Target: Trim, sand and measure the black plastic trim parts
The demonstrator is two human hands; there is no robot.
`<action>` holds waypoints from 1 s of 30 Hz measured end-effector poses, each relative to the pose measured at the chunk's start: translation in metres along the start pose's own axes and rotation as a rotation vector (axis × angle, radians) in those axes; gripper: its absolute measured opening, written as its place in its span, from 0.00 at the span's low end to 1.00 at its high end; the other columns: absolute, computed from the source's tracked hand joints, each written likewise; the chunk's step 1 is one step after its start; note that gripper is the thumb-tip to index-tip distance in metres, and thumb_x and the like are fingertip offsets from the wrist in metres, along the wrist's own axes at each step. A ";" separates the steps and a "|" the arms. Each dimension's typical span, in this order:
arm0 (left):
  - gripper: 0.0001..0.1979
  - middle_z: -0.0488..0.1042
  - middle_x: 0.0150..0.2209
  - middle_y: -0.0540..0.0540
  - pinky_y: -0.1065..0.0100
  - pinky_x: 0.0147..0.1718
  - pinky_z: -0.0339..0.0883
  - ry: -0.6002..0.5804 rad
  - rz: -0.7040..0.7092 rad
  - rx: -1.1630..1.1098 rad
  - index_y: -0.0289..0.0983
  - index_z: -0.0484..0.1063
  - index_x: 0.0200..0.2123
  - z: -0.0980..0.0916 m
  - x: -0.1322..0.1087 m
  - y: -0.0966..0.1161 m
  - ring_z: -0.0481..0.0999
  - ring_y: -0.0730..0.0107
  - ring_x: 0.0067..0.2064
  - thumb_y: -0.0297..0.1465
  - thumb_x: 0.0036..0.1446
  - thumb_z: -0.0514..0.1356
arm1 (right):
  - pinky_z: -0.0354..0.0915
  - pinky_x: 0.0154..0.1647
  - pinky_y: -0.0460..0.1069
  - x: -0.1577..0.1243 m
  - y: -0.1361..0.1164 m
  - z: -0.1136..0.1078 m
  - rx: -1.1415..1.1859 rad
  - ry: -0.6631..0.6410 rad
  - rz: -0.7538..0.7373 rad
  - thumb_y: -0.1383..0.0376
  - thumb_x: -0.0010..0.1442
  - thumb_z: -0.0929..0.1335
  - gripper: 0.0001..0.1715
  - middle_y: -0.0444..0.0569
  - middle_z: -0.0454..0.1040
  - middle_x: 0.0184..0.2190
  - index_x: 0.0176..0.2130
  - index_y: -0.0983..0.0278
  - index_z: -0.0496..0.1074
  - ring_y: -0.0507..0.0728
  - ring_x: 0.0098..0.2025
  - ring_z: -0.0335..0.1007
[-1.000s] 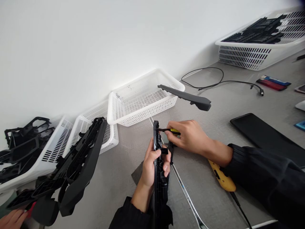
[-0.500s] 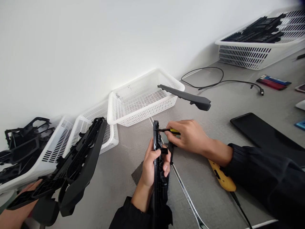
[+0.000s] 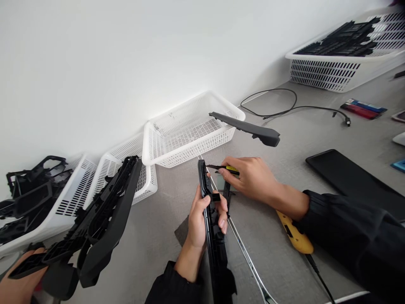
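A long black plastic part [image 3: 213, 236] stands lengthwise in front of me, its far end tilted a little left. My left hand [image 3: 199, 215] is wrapped round it, thumb on the near face beside a small black tab. Between the fingers of my right hand [image 3: 253, 175] is a yellow-and-black knife [image 3: 232, 170], its dark tip pointing left at the far end of the part. Whether the tip touches the part is too small to tell. Below my right wrist lies a yellow tool [image 3: 295, 236] with a black cord.
White baskets [image 3: 190, 145] line the wall, with black parts in those at left and far right [image 3: 329, 74]. A dark trim piece [image 3: 247, 126] rests on the middle basket's rim. A phone [image 3: 354, 175], cable [image 3: 284, 112] and metal rod [image 3: 247, 255] lie around. Another person's hand [image 3: 23, 274] shows lower left.
The black part's far end has tilted left, away from my right hand. The knife has shifted slightly up with my right hand. The other person's hand at lower left has moved a little.
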State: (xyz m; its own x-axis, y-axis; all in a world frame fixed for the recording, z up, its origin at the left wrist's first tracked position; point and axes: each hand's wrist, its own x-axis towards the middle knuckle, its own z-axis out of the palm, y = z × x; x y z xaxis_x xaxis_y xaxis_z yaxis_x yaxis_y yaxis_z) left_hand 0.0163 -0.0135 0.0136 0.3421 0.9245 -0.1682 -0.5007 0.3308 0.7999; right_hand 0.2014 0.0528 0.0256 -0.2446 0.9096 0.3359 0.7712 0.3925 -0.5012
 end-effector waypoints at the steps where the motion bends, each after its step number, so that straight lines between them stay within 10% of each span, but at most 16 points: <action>1: 0.24 0.76 0.32 0.50 0.72 0.16 0.70 0.026 0.031 0.007 0.40 0.66 0.62 0.001 0.000 -0.001 0.69 0.75 0.18 0.43 0.67 0.60 | 0.48 0.29 0.50 0.000 0.000 0.000 -0.002 -0.005 0.013 0.57 0.71 0.64 0.14 0.48 0.79 0.27 0.40 0.61 0.76 0.56 0.26 0.69; 10: 0.37 0.78 0.29 0.50 0.69 0.15 0.71 0.136 0.044 0.056 0.40 0.59 0.70 0.003 0.002 -0.001 0.74 0.68 0.18 0.57 0.69 0.53 | 0.50 0.29 0.50 0.001 -0.002 -0.002 0.023 -0.006 0.042 0.57 0.75 0.60 0.17 0.49 0.83 0.35 0.54 0.61 0.71 0.58 0.28 0.73; 19: 0.09 0.75 0.36 0.52 0.73 0.18 0.63 0.099 0.126 0.104 0.41 0.60 0.41 0.001 0.002 -0.001 0.70 0.76 0.20 0.32 0.60 0.59 | 0.60 0.35 0.51 -0.002 0.003 0.002 0.178 0.103 -0.176 0.74 0.53 0.62 0.19 0.47 0.74 0.32 0.44 0.59 0.62 0.58 0.31 0.67; 25: 0.12 0.72 0.32 0.53 0.74 0.20 0.59 0.134 0.066 0.121 0.42 0.64 0.47 0.005 0.003 0.004 0.67 0.77 0.22 0.33 0.62 0.61 | 0.64 0.40 0.50 -0.002 -0.002 -0.003 0.222 -0.033 -0.441 0.71 0.68 0.63 0.12 0.50 0.78 0.37 0.49 0.62 0.71 0.58 0.38 0.74; 30: 0.19 0.74 0.41 0.48 0.72 0.23 0.61 0.124 0.130 0.009 0.41 0.71 0.50 0.006 0.004 0.008 0.68 0.75 0.28 0.31 0.54 0.63 | 0.62 0.37 0.49 -0.004 -0.001 -0.001 0.189 -0.025 -0.344 0.66 0.75 0.62 0.19 0.51 0.83 0.44 0.62 0.61 0.69 0.57 0.38 0.78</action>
State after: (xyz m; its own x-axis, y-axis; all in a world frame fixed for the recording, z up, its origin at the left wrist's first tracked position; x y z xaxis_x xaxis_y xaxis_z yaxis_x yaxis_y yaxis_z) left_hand 0.0183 -0.0085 0.0226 0.1742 0.9758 -0.1322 -0.5270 0.2058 0.8246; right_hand 0.2025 0.0481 0.0256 -0.4859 0.7226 0.4918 0.5201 0.6912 -0.5017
